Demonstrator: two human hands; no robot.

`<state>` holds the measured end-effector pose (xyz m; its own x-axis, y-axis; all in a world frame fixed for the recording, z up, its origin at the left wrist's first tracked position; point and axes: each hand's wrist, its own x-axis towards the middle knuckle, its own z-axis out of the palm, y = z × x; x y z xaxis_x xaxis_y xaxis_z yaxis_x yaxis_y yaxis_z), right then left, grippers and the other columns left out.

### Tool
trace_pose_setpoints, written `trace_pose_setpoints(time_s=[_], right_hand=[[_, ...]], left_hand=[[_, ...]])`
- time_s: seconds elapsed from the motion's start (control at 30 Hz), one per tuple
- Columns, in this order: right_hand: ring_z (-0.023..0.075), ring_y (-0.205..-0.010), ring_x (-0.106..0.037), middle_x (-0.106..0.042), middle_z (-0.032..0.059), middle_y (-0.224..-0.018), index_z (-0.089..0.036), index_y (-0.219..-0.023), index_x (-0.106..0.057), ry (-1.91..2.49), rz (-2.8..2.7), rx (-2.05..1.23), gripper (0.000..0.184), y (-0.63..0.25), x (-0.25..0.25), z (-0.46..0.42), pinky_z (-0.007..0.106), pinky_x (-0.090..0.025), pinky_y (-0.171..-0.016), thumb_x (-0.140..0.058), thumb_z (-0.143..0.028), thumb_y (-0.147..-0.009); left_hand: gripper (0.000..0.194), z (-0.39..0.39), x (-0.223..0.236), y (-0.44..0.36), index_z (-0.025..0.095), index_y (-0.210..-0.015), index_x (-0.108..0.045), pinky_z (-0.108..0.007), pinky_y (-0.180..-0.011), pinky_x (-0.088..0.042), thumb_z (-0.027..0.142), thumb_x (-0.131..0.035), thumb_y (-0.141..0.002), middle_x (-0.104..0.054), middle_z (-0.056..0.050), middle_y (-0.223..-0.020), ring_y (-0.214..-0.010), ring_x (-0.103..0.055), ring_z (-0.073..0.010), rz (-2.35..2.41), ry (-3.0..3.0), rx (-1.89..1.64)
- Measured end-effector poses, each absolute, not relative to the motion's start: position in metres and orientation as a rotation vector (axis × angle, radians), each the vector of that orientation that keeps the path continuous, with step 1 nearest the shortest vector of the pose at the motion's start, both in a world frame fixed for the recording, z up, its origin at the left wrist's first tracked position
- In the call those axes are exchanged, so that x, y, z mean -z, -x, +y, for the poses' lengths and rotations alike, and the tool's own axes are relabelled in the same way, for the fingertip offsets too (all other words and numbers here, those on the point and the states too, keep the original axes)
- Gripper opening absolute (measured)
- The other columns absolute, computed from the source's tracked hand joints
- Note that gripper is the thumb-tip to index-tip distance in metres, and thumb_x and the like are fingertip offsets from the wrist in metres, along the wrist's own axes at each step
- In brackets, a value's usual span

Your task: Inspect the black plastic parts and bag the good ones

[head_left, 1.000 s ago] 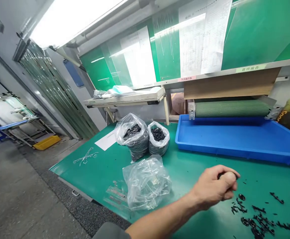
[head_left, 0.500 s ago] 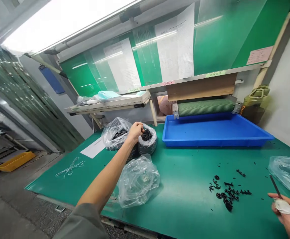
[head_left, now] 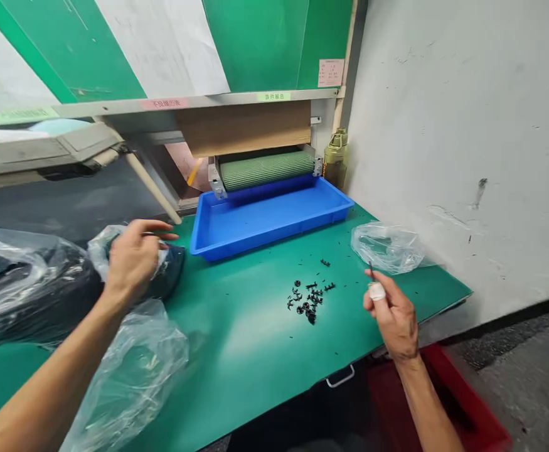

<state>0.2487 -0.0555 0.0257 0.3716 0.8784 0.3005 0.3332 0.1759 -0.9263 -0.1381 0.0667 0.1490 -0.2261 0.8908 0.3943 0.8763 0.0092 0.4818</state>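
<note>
My left hand (head_left: 135,254) is over the clear bag (head_left: 100,248) at the left, its fingers stretched to the right and apart; I see nothing between them. Dark contents show through that bag and through the larger bag (head_left: 43,289) beside it. My right hand (head_left: 391,314) is closed round a slim, dark blade-like tool (head_left: 371,271), with its tip pointing up. White wrapping covers the right thumb. Between the hands, small black plastic parts (head_left: 314,298), some round like wheels and others like short bars, lie in a loose pile on the green tabletop (head_left: 236,339).
A blue tray (head_left: 274,232) sits at the back under a green ribbed roller belt (head_left: 269,169). Crumpled clear bags (head_left: 133,376) (head_left: 387,248) lie front left and at the right. A bottle (head_left: 336,157) stands by the wall. Below the table is a red bin (head_left: 481,420).
The view has swung right and down. My left hand, earlier with curled fingers at the bag's mouth, now has them extended. My right hand still grips the tool.
</note>
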Motion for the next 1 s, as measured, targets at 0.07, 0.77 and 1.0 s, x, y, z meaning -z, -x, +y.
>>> trace_pose_setpoints(time_s=[0.07, 0.77, 1.0], right_hand=[[0.0126, -0.053, -0.050, -0.061, 0.0011, -0.070, -0.018, -0.112, -0.059, 1.435, -1.279, -0.603, 0.032, -0.247, -0.029, -0.056, 0.024, -0.043, -0.048, -0.044, -0.036, -0.090], [0.0183, -0.090, -0.065, -0.068, 0.0073, -0.103, -0.019, -0.120, -0.061, 1.619, -1.860, -0.252, 0.039, -0.194, -0.027, -0.056, 0.029, -0.053, -0.075, -0.035, -0.012, -0.091], [0.0171, -0.083, -0.065, -0.068, 0.0068, -0.096, -0.018, -0.119, -0.061, 1.593, -1.852, -0.251, 0.037, -0.176, -0.031, -0.050, 0.026, -0.050, -0.071, -0.036, -0.012, -0.093]], left_hand=[[0.029, 0.058, -0.121, 0.098, 0.019, -0.103, -0.064, -0.028, -0.078, -0.048, 0.026, -0.043, -0.085, -0.070, 0.001, -0.091, -0.081, -0.061, -0.0160, 1.815, -2.095, -0.866], [0.027, 0.036, -0.021, -0.018, 0.017, -0.089, -0.063, -0.024, -0.064, -0.045, 0.031, -0.076, -0.069, -0.065, 0.000, -0.075, -0.067, -0.058, -0.0122, 0.927, -1.149, -0.782], [0.025, 0.032, -0.015, -0.016, 0.014, -0.088, -0.067, -0.023, -0.075, -0.049, 0.023, -0.080, -0.069, -0.072, -0.006, -0.091, -0.079, -0.067, -0.0128, 0.773, -0.792, -0.831]])
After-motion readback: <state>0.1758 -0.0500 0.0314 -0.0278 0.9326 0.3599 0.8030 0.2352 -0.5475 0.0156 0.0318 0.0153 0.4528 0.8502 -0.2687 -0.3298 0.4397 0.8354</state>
